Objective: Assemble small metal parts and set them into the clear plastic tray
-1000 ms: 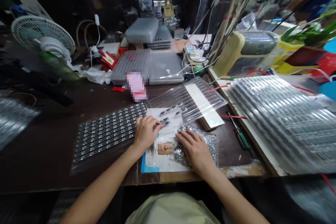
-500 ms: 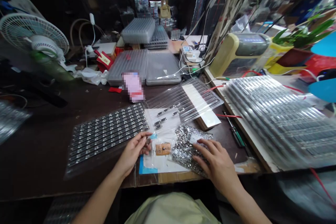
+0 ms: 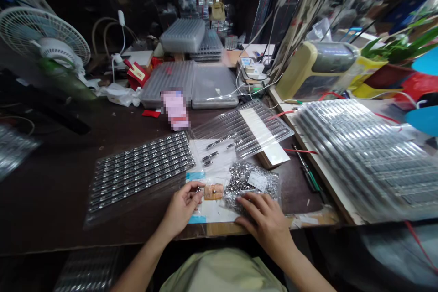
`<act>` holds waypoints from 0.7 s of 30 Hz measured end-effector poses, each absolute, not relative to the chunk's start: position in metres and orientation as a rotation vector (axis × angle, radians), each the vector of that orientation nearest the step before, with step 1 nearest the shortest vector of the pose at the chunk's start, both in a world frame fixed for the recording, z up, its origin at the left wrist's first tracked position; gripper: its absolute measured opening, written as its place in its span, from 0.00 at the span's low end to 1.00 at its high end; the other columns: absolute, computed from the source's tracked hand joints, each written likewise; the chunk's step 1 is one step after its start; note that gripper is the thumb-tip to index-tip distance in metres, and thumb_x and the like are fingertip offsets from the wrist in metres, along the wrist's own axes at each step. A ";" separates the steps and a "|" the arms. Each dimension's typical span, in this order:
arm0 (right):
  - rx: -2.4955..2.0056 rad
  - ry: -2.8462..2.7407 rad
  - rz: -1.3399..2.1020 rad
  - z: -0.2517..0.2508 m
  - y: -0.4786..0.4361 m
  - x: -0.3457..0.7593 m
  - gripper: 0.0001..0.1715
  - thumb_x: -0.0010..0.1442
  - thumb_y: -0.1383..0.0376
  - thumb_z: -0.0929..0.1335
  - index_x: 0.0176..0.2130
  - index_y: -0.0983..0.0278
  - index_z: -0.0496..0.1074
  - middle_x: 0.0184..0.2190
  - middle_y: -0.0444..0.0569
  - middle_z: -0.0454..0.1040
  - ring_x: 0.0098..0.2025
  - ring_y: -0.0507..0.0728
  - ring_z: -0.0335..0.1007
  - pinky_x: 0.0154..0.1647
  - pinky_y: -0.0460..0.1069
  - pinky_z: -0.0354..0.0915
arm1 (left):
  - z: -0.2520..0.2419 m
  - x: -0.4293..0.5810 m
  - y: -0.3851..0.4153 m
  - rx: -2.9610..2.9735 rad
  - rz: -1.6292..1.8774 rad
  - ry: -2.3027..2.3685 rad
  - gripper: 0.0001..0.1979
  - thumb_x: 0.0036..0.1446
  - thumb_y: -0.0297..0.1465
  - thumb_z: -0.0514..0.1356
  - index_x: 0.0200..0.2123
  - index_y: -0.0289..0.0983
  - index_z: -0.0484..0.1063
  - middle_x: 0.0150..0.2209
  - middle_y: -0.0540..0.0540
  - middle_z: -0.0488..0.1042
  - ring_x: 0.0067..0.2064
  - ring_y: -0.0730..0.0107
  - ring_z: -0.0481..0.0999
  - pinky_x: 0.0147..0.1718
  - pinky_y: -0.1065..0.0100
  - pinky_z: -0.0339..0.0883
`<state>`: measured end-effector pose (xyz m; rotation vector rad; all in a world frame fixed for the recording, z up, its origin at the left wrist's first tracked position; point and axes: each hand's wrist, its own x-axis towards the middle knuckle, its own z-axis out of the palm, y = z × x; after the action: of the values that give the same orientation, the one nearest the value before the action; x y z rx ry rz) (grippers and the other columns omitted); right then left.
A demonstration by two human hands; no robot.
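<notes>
Hands — left hand (image 3: 180, 209) pinches small metal part (image 3: 198, 190) | right hand (image 3: 263, 221) open on bag of parts (image 3: 244, 182) — white label (image 3: 257, 181) unreadable

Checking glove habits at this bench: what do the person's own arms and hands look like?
The left hand and right hand are bare: no gloves, and no watch shows. The forearms have no sleeves. A pale green garment shows below.
</notes>
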<state>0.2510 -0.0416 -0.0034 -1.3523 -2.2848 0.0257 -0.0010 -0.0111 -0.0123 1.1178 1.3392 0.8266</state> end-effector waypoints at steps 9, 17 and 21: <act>-1.420 -2.266 0.159 -0.003 -0.023 0.221 0.12 0.59 0.59 0.69 0.42 0.60 0.73 0.38 0.50 0.73 0.39 0.57 0.65 0.37 0.52 0.60 | -0.008 0.006 -0.014 1.411 0.785 1.382 0.12 0.59 0.36 0.54 0.41 0.36 0.70 0.34 0.48 0.72 0.28 0.75 0.69 0.26 0.75 0.62; -1.329 -2.048 0.357 0.009 -0.023 0.228 0.06 0.62 0.65 0.65 0.33 0.61 0.70 0.34 0.49 0.73 0.37 0.56 0.65 0.38 0.51 0.61 | -0.002 0.009 -0.013 1.472 0.784 1.397 0.10 0.58 0.33 0.55 0.40 0.36 0.72 0.36 0.47 0.74 0.32 0.72 0.70 0.27 0.75 0.62; -1.353 -1.937 0.371 0.017 -0.020 0.240 0.07 0.63 0.63 0.63 0.33 0.61 0.69 0.32 0.49 0.74 0.35 0.56 0.66 0.37 0.52 0.61 | -0.002 0.010 -0.013 1.478 0.796 1.396 0.10 0.57 0.33 0.56 0.40 0.37 0.73 0.36 0.47 0.75 0.31 0.71 0.70 0.26 0.75 0.61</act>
<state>0.2399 -0.0197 0.0169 -1.3525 -1.9367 0.3713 0.0098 -0.0130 -0.0015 1.4782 1.3958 0.7958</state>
